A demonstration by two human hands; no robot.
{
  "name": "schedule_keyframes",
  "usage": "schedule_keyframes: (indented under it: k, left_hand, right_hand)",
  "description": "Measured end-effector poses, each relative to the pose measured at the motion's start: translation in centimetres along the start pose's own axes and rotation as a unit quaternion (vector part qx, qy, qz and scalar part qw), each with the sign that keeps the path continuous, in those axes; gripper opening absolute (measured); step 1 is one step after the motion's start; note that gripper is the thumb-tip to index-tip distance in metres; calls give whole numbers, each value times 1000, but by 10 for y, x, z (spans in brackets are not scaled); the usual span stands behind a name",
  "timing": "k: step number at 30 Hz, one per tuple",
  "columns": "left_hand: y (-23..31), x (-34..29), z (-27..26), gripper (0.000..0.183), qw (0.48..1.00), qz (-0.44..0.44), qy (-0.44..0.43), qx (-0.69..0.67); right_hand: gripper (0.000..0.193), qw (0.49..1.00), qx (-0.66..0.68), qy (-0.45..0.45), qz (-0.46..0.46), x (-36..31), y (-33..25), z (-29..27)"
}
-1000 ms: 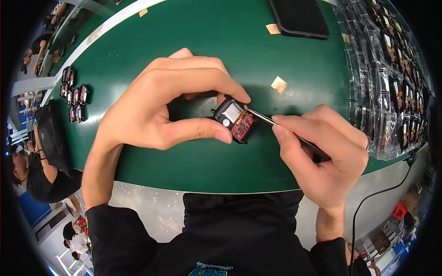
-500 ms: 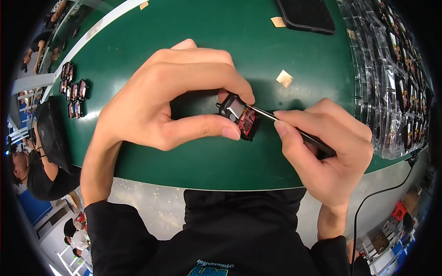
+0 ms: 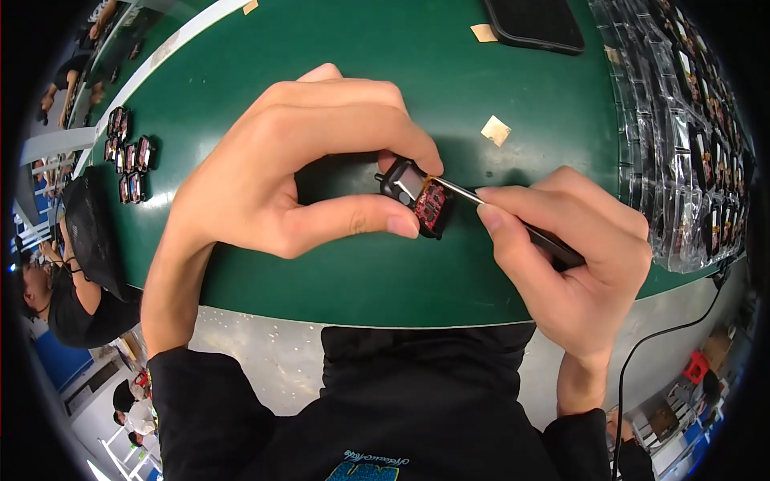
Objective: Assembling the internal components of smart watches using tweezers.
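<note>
My left hand (image 3: 297, 160) pinches a small black electronic housing (image 3: 390, 181) between thumb and fingers, tilted a little above the table. In its open face sit a red circuit board (image 3: 434, 206) and a grey rectangular part (image 3: 411, 183). A bit of amber tape or film (image 3: 427, 185) shows between them. My right hand (image 3: 573, 256) grips slim dark tweezers (image 3: 549, 244) with a silver tip. That tip reaches the upper edge of the housing by the amber bit; whether it grasps anything is too small to tell.
Clear plastic trays (image 3: 682, 160) with many similar units line the right side. Several loose units (image 3: 130, 152) lie at the far left. A black phone (image 3: 536, 24) rests at the back, near small tan squares (image 3: 496, 131). A black cable (image 3: 630, 361) hangs at the right table edge.
The housing has shifted very slightly upward in view, and its open face is turned a little more toward me. Both hands keep their hold; the tweezers' tip stays at the upper edge.
</note>
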State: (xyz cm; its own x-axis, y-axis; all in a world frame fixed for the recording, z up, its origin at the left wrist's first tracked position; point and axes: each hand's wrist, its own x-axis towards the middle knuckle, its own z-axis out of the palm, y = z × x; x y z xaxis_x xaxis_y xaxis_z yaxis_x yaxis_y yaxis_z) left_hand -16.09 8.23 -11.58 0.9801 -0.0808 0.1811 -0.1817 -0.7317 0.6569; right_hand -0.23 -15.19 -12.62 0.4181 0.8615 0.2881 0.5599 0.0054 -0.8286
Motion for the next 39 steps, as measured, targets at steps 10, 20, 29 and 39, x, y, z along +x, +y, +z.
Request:
schedule_keyframes:
  k: [10, 20, 29, 39]
  left_hand:
    - [1, 1, 0, 52, 1000, 6, 1, 6]
    - [1, -2, -1, 50, 1000, 4, 1, 7]
    - [15, 2, -3, 51, 998, -1, 20, 54]
    - [34, 14, 3, 51, 994, -66, -11, 89]
  right_hand:
    - [19, 1000, 7, 4, 5, -2, 2, 1]
    - [18, 998, -32, 24, -42, -6, -1, 5]
    - [15, 991, 18, 133, -18, -9, -1, -7]
    - [15, 987, 99, 126, 3, -44, 0, -17]
